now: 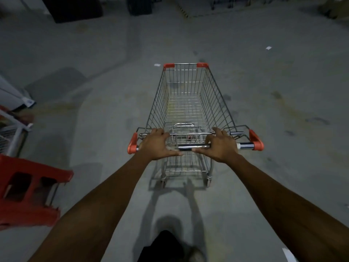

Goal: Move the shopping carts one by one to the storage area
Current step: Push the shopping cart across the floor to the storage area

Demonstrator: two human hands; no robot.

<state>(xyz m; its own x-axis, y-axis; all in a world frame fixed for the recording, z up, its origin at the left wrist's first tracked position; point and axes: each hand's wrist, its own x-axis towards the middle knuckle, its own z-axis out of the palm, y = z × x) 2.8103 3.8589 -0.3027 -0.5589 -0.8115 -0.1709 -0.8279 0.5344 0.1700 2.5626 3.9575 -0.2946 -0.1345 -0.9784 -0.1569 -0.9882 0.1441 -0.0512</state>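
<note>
An empty wire shopping cart (186, 103) with orange corner caps stands on the grey concrete floor straight ahead of me. Its chrome handle bar (190, 147) runs across the near end between orange end pieces. My left hand (157, 145) grips the left part of the bar, fingers curled over it and thumb stretched along it. My right hand (220, 146) grips the right part of the bar the same way. Both arms reach forward from the bottom of the view.
A red plastic crate-like piece (28, 190) and a white wire rack (13, 133) sit at the left edge. Dark bulky objects (75, 8) stand at the far end. Small white scraps (268, 47) lie on the floor. Yellow-black floor marking (184, 11) shows far ahead.
</note>
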